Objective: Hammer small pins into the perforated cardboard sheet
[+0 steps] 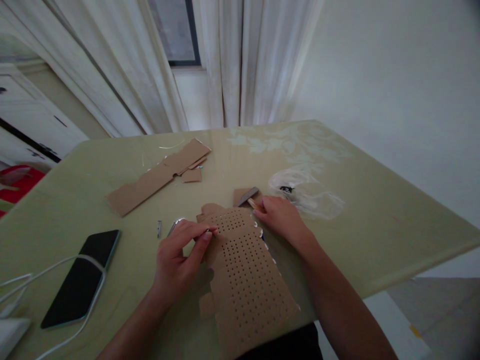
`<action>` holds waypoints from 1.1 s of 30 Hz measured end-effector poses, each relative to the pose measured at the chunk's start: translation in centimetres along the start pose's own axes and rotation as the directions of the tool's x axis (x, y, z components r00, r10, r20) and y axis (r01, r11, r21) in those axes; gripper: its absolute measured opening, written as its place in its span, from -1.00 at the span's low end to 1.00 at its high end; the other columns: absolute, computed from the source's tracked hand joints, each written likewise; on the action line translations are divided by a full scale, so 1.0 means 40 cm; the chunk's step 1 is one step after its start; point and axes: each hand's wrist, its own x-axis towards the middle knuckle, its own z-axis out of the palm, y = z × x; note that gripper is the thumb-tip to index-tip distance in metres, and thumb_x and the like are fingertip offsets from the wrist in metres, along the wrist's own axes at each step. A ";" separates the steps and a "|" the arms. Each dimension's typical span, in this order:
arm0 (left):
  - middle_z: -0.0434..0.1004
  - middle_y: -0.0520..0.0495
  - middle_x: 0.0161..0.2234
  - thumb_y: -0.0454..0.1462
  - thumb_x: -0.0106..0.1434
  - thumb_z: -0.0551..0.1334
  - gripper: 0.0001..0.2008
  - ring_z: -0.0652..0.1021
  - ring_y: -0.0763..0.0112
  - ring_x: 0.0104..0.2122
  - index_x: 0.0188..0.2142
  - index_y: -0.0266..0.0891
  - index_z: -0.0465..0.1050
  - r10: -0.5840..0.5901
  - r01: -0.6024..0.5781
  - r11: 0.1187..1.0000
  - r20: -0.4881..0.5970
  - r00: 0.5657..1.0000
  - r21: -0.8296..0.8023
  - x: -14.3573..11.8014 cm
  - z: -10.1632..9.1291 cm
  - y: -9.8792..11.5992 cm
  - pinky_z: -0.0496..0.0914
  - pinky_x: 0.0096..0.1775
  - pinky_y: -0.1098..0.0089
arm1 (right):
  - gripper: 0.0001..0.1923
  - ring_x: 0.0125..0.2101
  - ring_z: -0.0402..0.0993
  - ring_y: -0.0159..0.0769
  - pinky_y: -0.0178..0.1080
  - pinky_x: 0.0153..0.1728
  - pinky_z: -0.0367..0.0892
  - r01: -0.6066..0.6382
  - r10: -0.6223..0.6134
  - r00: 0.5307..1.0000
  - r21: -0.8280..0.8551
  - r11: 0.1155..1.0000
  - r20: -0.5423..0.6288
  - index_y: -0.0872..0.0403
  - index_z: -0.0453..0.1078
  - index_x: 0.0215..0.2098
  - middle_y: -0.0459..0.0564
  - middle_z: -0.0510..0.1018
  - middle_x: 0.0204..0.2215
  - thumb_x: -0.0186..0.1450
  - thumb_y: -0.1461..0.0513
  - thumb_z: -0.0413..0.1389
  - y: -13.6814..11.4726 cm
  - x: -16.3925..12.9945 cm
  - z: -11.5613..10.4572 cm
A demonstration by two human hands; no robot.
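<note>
Left hand: pinching one tiny dark object
Right hand: gripping one wooden-handled grey hammer
Perforated brown cardboard sheet: one

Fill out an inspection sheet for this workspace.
Surface: greenish tabletop, pale pattern toward the far side.
Job's things: perforated cardboard in front of the person; hammer.
Clutter: cardboard strips, clear plastic bag, phone, small metal piece.
Hands: left hand pinches something small over the perforated cardboard, identity unclear; right hand grips the hammer's handle.
Cables: white cable lies across the phone.
Surroundings: curtains, window, white wall.
</note>
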 end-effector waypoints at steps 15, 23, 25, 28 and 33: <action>0.77 -0.04 -0.25 -0.19 0.50 0.29 -0.83 0.68 0.32 -0.24 -0.12 -0.14 0.68 -0.033 0.031 0.999 -0.047 0.998 -0.039 0.015 0.024 -0.024 0.52 -0.15 0.30 | -0.70 -0.28 0.51 -0.20 -0.23 -0.25 0.25 0.123 -0.096 0.988 0.240 0.963 -0.121 0.09 0.46 -0.37 0.10 0.64 -0.32 0.50 0.17 0.08 0.056 -0.002 -0.045; 0.77 -0.07 -0.28 -0.14 0.46 0.30 -0.79 0.61 0.35 -0.35 -0.12 -0.16 0.71 -0.025 0.018 0.997 -0.095 0.995 -0.075 0.026 0.041 -0.043 0.49 -0.24 0.32 | -0.56 -0.61 0.15 -0.39 -0.31 -0.54 0.16 0.166 -0.034 0.967 0.526 0.834 -0.251 0.03 0.30 -0.20 -0.20 0.28 -0.53 0.56 -0.07 -0.21 0.020 -0.056 -0.153; 0.77 -0.08 -0.27 -0.15 0.46 0.31 -0.79 0.61 0.34 -0.34 -0.13 -0.17 0.71 -0.013 0.003 0.996 -0.105 0.994 -0.093 0.027 0.044 -0.043 0.50 -0.22 0.30 | -0.58 -0.64 0.06 -0.41 -0.32 -0.58 0.10 0.169 -0.051 0.978 0.621 0.766 -0.202 0.01 0.28 -0.23 -0.24 0.20 -0.56 0.54 -0.10 -0.14 0.005 -0.075 -0.186; 0.78 -0.10 -0.24 -0.17 0.45 0.30 -0.80 0.62 0.32 -0.32 -0.12 -0.16 0.71 0.000 -0.010 0.995 -0.101 0.995 -0.096 0.029 0.048 -0.040 0.51 -0.19 0.27 | -0.61 -0.63 0.03 -0.42 -0.31 -0.59 0.05 0.168 -0.100 0.985 0.666 0.727 -0.140 0.00 0.26 -0.31 -0.24 0.16 -0.57 0.52 -0.08 -0.02 -0.015 -0.099 -0.219; 0.78 -0.10 -0.26 -0.16 0.44 0.29 -0.79 0.62 0.31 -0.34 -0.16 -0.14 0.71 0.012 -0.021 0.995 -0.093 0.996 -0.095 0.035 0.049 -0.030 0.51 -0.21 0.26 | -0.55 -0.54 0.23 -0.38 -0.29 -0.49 0.14 0.234 -0.212 0.972 0.446 0.864 -0.100 0.01 0.26 -0.39 -0.16 0.31 -0.54 0.54 -0.08 -0.03 -0.045 -0.125 -0.243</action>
